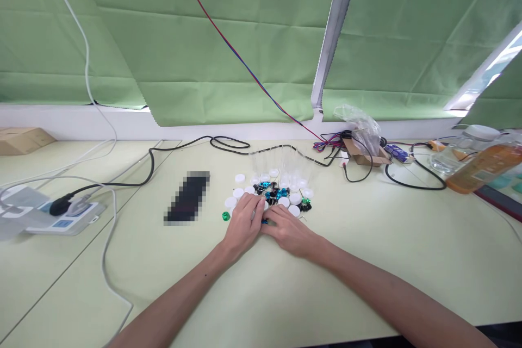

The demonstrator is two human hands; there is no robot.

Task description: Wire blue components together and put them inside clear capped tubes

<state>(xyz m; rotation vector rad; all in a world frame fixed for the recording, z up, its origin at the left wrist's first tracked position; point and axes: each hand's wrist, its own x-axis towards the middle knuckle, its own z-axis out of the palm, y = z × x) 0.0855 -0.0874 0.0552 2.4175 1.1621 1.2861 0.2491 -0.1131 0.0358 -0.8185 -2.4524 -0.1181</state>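
Observation:
My left hand (243, 222) and my right hand (290, 231) meet at the near edge of a group of small parts, their fingers curled and touching. A bit of blue (268, 222) shows at my right fingertips; what either hand holds is mostly hidden. Round white caps (240, 178) lie around and beyond the hands. Among them are shiny blue pieces (281, 193) and small black pieces (305, 207). A green piece (225, 216) sits left of my left hand, and another green piece (305, 200) lies at the right. Clear tubes (281, 162) stand behind, hard to make out.
A blurred dark rectangle (187, 198) lies left of the parts. Farther left is a power strip (69, 223) with plugs and cables. At the back right stand a cardboard box (362, 159), a plastic bag (361, 122), a clear jar (452, 157) and a tilted orange bottle (481, 168).

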